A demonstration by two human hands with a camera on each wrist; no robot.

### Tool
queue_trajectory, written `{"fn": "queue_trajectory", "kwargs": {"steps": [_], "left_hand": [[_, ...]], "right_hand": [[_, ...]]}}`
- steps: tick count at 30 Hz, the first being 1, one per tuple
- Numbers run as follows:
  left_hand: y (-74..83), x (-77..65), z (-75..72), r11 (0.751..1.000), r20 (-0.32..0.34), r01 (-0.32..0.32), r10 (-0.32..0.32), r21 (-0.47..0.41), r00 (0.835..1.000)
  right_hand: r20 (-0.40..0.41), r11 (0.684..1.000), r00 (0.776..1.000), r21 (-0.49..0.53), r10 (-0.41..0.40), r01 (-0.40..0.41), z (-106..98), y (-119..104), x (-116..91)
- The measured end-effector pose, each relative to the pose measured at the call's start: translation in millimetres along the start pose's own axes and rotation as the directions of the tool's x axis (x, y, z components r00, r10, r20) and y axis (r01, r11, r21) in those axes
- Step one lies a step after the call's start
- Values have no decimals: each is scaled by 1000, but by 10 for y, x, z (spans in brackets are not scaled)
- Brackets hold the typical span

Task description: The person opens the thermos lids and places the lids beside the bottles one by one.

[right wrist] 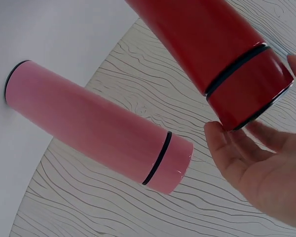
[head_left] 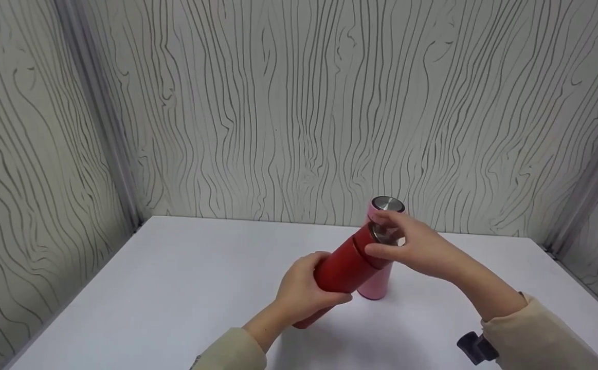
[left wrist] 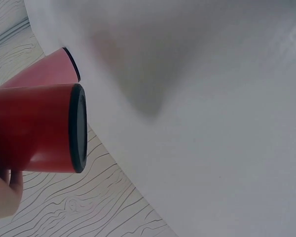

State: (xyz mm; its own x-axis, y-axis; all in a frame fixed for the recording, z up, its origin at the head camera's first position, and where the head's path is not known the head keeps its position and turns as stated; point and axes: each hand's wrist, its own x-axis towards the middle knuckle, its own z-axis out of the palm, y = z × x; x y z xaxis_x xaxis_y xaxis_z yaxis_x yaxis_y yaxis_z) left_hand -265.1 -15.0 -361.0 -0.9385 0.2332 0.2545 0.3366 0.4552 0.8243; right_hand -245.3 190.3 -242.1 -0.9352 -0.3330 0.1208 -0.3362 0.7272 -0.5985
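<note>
A red thermos (head_left: 342, 270) is held tilted above the white table, its base low and its cap up to the right. My left hand (head_left: 304, 288) grips its body. Around the red cap (right wrist: 249, 89) at the upper end curve the fingers of my right hand (head_left: 419, 246), the thumb on the near side; the right wrist view shows the fingertips at the cap's edge and the palm apart from it. Behind stands a pink thermos (right wrist: 93, 121), upright on the table, capped, partly hidden by the red one and the right hand. The left wrist view shows the red thermos's dark-rimmed base (left wrist: 79, 128).
The white table (head_left: 175, 288) ends at a back wall (head_left: 278, 113) with a wood-grain pattern. Side walls (head_left: 26, 169) of the same pattern rise left and right. A dark strap-like piece (head_left: 476, 348) hangs at the right sleeve.
</note>
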Motion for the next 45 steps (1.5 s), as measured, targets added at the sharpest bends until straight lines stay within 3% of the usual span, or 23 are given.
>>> {"fn": "queue_trajectory", "kwargs": {"steps": [3, 6, 12, 15, 23, 26, 32, 40, 45], "left_hand": [[-1, 3, 3, 1000, -2, -5, 5, 4, 1000], [-2, 5, 7, 1000, -2, -15, 15, 18, 1000], [-9, 3, 6, 999, -5, -20, 20, 36, 1000], [-8, -5, 0, 999, -10, -16, 17, 34, 1000], [-3, -26, 8, 1000, -21, 8, -7, 25, 1000], [-1, -35, 8, 1000, -21, 5, -4, 26, 1000], [1, -43, -11, 1000, -19, -3, 3, 16, 1000], [5, -33, -6, 999, -30, -8, 10, 52, 1000], [-20, -43, -28, 998, -28, -16, 18, 55, 999]], "right_hand": [[-24, 996, 995, 0, 93, -93, 18, -15, 10], [-27, 992, 991, 16, 127, -127, 38, -1, 21], [17, 999, 1000, 39, 1, -1, 21, 44, 1], [17, 1000, 1000, 10, -16, 16, 16, 26, -6], [-59, 987, 988, -60, 146, -149, 47, -31, 19], [-40, 991, 991, -36, 125, -126, 46, -22, 20], [9, 999, 999, -4, -35, 35, 14, -14, -15], [-53, 990, 992, -68, 116, -120, 52, -82, 19], [-21, 998, 998, -35, 51, -52, 80, -58, 26]]}}
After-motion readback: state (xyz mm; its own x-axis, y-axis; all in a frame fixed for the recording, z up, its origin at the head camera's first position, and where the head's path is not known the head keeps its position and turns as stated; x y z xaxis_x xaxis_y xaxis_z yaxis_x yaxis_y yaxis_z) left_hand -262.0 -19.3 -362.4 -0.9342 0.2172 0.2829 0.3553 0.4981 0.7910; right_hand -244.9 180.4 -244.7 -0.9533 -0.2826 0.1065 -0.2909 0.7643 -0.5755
